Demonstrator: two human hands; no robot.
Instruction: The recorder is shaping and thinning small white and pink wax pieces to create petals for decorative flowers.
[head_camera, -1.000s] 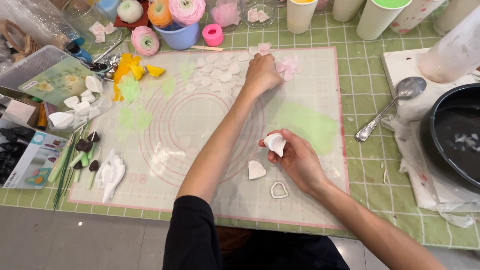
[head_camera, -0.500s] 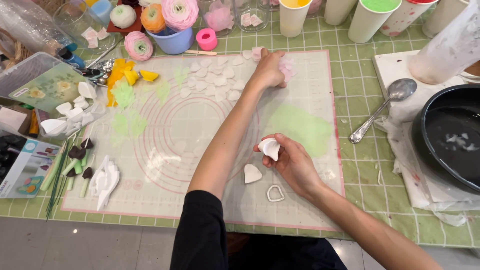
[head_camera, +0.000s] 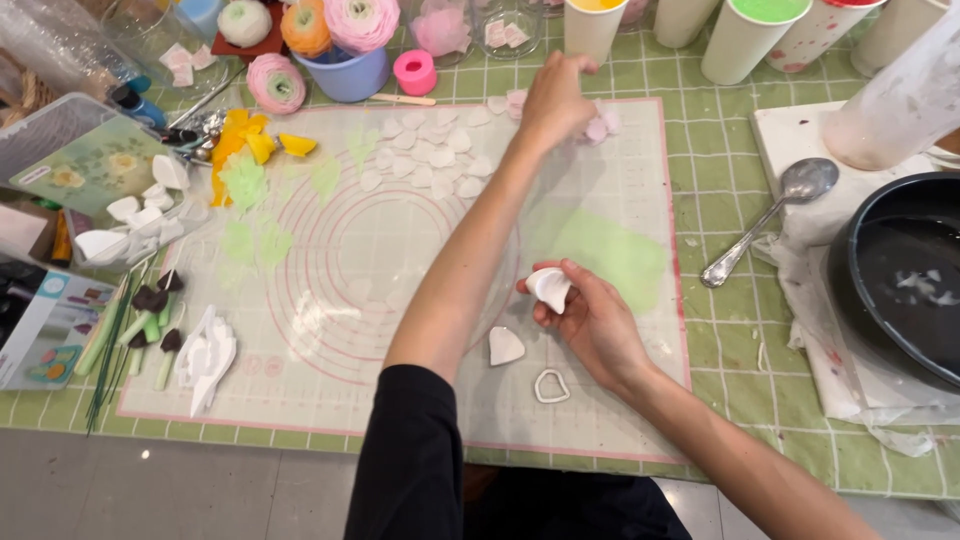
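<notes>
The right hand (head_camera: 590, 318) holds a small white petal-shaped piece of soft clay (head_camera: 549, 287), curled like a shallow cup, smooth and matte, with a thin, slightly wavy edge. Its fingers (head_camera: 562, 270) are pinching it from above and behind, thumb under the rim. The piece sits just above the translucent silicone work mat with pink circles (head_camera: 400, 250), over the mat's right half, near a pale green smear. Its long axis runs roughly from upper left to lower right in the view, the narrower end tucked down into the hand and the open, hollowed side turned left.

Just below it, flat on the mat, lies a white heart-shaped clay cutout (head_camera: 504, 346), and nearer the person a small white heart-outline cutter (head_camera: 550, 385).

The left hand (head_camera: 556, 100) reaches across to the far edge of the mat, fingers curled and drawn together over a cluster of pale pink petal pieces (head_camera: 600, 127); whether they actually grip one I cannot tell. Rows of small white petal cutouts (head_camera: 430, 150) lie beside it. The green gridded tabletop (head_camera: 730, 190) carries a metal spoon (head_camera: 775, 215) to the right.
</notes>
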